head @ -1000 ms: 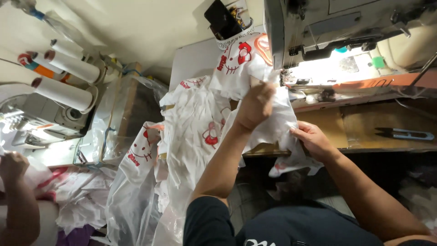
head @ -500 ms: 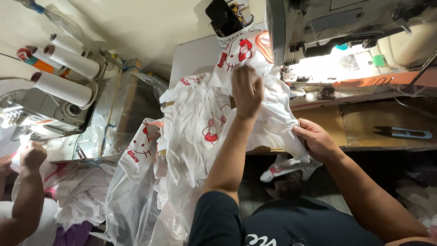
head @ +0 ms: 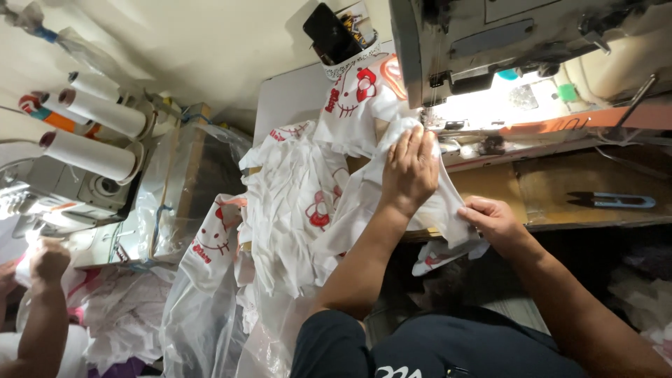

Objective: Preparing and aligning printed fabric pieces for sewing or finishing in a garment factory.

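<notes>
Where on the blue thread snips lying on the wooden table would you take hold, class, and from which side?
Grip the thread snips by the blue handle on the image's right, probably coming down from above. They lie flat on the wooden table with the dark pointed blades toward the left, so that end is best avoided. Both the left hand and right hand are on the white fabric.

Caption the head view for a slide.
Left hand presses white printed fabric toward the grey sewing machine; right hand pinches its edge.
</notes>
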